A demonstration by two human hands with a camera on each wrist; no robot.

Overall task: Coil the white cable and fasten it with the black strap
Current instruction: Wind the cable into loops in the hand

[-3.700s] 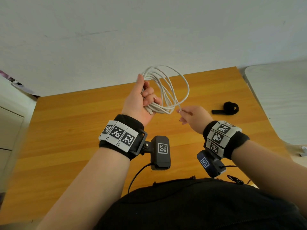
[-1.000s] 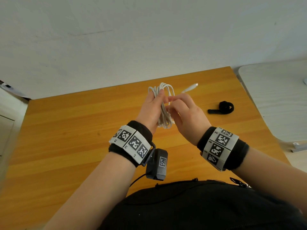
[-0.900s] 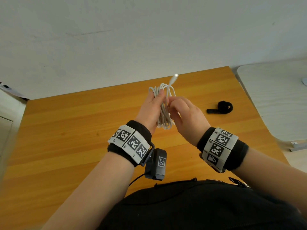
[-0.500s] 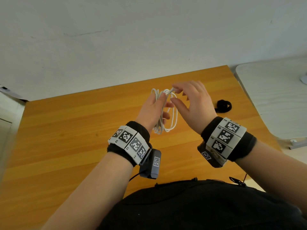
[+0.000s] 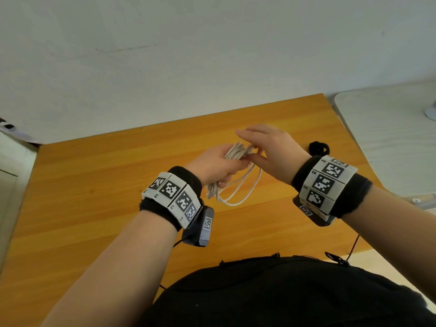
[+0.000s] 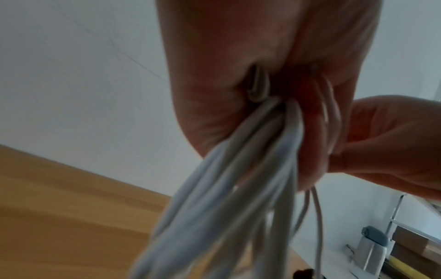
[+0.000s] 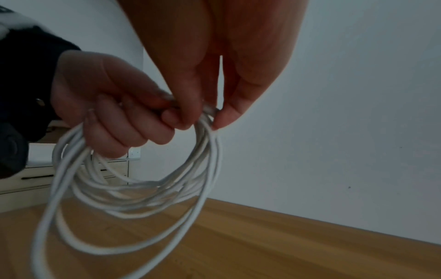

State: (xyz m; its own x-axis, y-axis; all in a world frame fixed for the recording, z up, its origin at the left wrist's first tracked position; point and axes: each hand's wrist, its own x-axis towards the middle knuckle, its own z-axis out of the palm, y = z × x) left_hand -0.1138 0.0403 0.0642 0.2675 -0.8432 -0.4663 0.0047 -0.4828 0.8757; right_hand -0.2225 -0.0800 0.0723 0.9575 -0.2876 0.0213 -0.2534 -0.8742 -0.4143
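Observation:
The white cable is coiled into several loops, and my left hand grips the bundle in its fist above the wooden table. The loops hang down below that fist. My right hand meets the coil's top, where thumb and forefinger pinch the strands; its other fingers stretch out. In the left wrist view the strands run out of my palm. The black strap lies rolled on the table, just behind my right wrist and partly hidden by it.
A white wall rises at the table's far edge. A pale second table stands to the right, with a narrow gap between. Drawers are at the left. My dark-clothed body is against the near edge.
The cable's loose plug end, sticking up a second ago, no longer shows. My left hand has turned so the loops hang down, and my right hand has come onto the coil's top.

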